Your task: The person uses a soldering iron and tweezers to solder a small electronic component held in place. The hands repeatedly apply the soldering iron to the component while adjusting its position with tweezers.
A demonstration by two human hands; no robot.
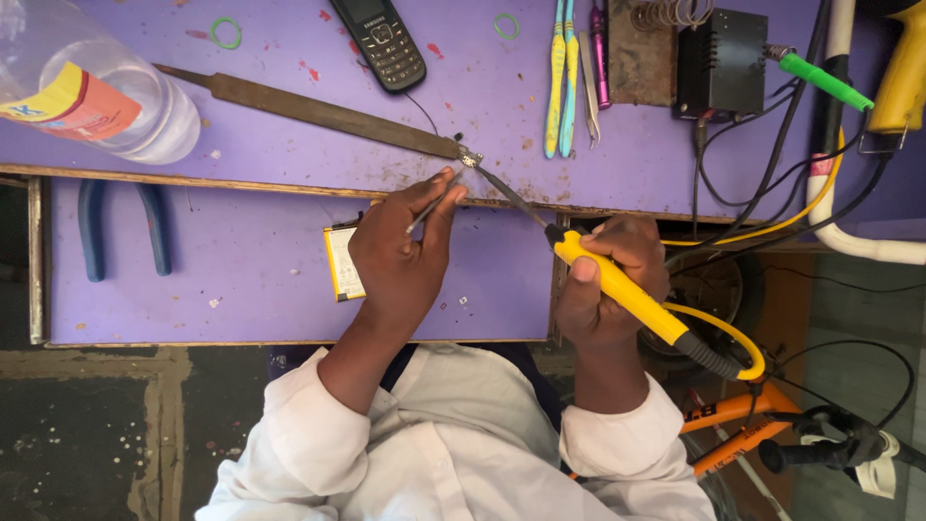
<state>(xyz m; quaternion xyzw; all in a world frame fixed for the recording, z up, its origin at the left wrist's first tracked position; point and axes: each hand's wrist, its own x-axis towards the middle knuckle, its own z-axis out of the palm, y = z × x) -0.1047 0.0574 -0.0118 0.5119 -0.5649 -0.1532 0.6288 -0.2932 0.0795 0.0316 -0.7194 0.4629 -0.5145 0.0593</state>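
Observation:
My left hand (pixel 400 253) pinches thin metal tweezers (pixel 436 201) whose tips reach a tiny metal part (pixel 470 157) on the purple bench (pixel 289 154). My right hand (pixel 610 280) grips a yellow soldering iron (pixel 622 289); its dark tip also points at that small part. The part lies at the end of a long rusty metal file (pixel 309 108). A flat phone battery (pixel 341 260) with a yellow edge lies on the lower shelf, partly hidden under my left hand.
A clear plastic bottle (pixel 92 92) lies at the far left. A black phone (pixel 379 41), toothbrushes (pixel 559 72), a black power box (pixel 720 63) with cables, a yellow tool (pixel 902 72) and blue-handled pliers (pixel 123 227) are around. An orange frame (pixel 733 434) stands at right.

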